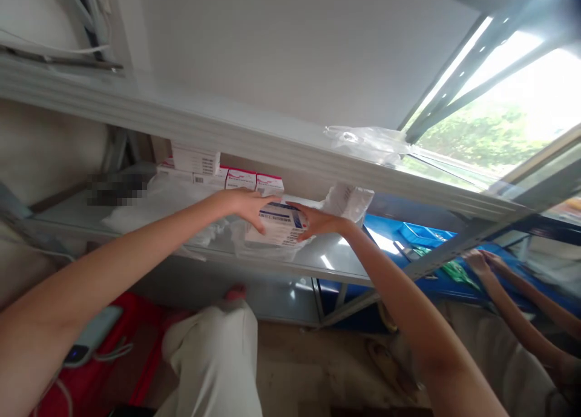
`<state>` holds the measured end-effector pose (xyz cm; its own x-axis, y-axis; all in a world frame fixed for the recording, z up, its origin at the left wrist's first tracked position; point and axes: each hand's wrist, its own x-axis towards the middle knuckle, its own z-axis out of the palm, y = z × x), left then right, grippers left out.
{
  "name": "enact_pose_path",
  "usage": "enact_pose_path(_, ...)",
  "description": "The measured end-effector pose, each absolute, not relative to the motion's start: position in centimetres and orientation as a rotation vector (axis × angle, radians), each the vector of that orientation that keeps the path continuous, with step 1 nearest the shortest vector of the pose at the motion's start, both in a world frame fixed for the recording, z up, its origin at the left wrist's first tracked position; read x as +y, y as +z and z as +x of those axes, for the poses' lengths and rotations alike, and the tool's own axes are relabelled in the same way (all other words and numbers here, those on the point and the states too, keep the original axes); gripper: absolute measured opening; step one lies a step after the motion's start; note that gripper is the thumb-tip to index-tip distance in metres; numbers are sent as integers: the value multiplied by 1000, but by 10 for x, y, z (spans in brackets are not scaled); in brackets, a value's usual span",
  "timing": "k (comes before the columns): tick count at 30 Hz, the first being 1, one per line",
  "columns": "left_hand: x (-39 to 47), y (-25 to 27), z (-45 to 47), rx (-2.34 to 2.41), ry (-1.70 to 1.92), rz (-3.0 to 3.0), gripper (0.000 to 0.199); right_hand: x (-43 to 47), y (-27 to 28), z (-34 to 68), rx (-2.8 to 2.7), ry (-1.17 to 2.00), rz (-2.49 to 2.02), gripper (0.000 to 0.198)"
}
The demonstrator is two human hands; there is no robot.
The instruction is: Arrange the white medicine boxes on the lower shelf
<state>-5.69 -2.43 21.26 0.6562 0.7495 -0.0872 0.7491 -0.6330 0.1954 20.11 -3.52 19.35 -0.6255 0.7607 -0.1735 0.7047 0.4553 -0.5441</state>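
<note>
Both my hands reach to the middle of the metal shelf. Between them is a stack of thin white cartons (276, 226) with blue print on the top one. My left hand (249, 207) grips the left side, thumb toward the front. On the right side, my right hand (315, 219) has its thumb and fingers bent around the edge. Crumpled clear plastic (240, 241) lies under and around the stack. Behind my left hand stand white-and-pink boxes (241, 178), and another white box stack (195, 161) is further left.
An upper shelf edge (254, 141) runs close above the hands, with a clear plastic bag (367, 143) on it. A plastic-wrapped packet (347, 202) stands right of the cartons. Another person's hands (481, 262) are at a blue surface on the right. A grey device (93, 338) sits lower left.
</note>
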Motion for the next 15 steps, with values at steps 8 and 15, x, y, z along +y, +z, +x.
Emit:
enact_pose_path(8, -24, 160, -33, 1314, -43, 2583, 117, -16, 153, 213, -2555, 1008, -1304, 101)
enact_pose_path(15, -14, 159, -36, 1365, 14, 2615, 109, -3, 149, 215, -2524, 898, -1338, 101)
